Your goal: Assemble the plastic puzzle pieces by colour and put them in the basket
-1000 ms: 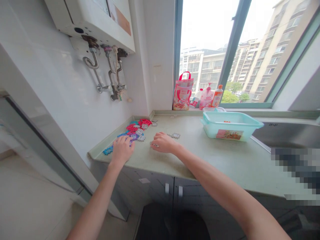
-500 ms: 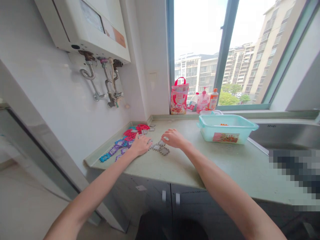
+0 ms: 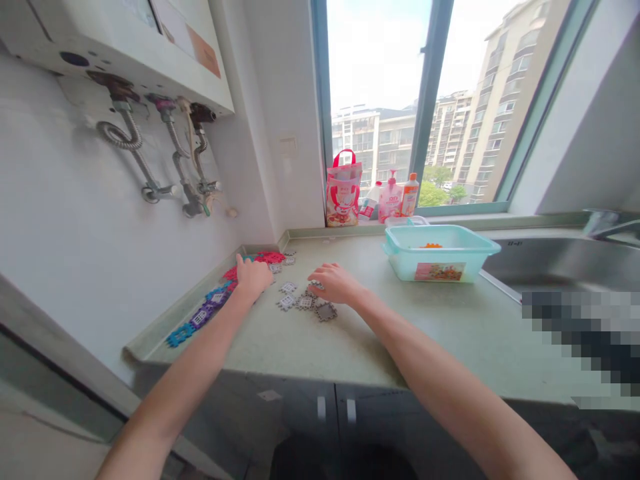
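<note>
Flat plastic interlocking tiles lie on a pale green countertop [image 3: 400, 320]. A row of blue and purple tiles [image 3: 197, 319] runs along the left edge, with red tiles [image 3: 270, 257] further back. My left hand [image 3: 253, 277] rests palm down on the red and coloured tiles by the wall. Several grey tiles [image 3: 305, 301] are spread in front of my right hand [image 3: 333, 283], whose curled fingers touch them. Whether either hand grips a tile is hidden.
A teal plastic tub [image 3: 440, 253] stands to the right, with a steel sink [image 3: 565, 263] beyond it. A red gift bag [image 3: 343, 190] and bottles [image 3: 395, 197] sit on the window sill. A water heater with pipes [image 3: 150, 160] hangs on the left wall.
My left hand has moved back along the wall from the blue and purple tiles to the red ones. Grey tiles now lie spread out by my right hand. The view shifted right and closer.
</note>
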### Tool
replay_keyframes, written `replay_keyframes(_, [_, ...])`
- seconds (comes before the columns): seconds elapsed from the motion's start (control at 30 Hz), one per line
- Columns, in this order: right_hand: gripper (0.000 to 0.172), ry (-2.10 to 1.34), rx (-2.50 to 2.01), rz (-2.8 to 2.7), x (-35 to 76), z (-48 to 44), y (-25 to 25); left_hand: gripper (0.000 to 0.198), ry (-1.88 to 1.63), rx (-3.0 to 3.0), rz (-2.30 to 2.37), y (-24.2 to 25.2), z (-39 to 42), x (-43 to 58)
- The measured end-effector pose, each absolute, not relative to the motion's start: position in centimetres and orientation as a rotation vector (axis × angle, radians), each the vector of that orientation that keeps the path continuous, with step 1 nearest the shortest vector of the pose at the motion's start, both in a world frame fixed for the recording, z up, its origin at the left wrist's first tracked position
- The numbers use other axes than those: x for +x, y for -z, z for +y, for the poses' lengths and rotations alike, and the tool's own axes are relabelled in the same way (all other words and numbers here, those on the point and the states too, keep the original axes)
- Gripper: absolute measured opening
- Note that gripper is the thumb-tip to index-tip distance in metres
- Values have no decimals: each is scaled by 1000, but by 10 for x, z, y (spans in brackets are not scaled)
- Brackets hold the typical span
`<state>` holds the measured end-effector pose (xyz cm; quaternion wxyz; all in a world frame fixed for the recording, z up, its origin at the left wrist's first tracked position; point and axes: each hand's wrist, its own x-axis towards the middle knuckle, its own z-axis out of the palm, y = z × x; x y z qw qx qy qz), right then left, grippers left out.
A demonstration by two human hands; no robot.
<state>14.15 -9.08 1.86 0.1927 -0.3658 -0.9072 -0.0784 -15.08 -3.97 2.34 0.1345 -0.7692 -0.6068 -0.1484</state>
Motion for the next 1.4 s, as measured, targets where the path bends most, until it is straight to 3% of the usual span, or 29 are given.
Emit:
replay_keyframes(0.13, [27,223,-1028,-2547,137,-86,-11,34,287,-2210,-1796,-22,-44,-136])
replay_keyframes(0.3, [32,177,-1047,-2510,129,-85,-3,54,534,-2542,-1584,-26,-32,-145])
replay_keyframes(0.63, [51,53,-1029,-2470,91,-85,-6,64,338,-2579,-1466,1,-7,-173])
replay_keyframes(0.83, [53,-73,-774,-2646,53,-58,-8,49,257,-2454,-1705,7,2,-178])
replay_keyframes(1.0, [48,-51,-723,-2728,65,-48,0,50,282,-2339,-1858,6,-1,-187])
replay_keyframes(1.13, [42,-4,-921,-2674,101,-39,-3,51,287,-2321,-1891,6,-2,-184])
replay_keyframes(1.4, [57,-18,-1387,-2470,62,51,-16,50,289,-2290,-1856,2,-12,-175])
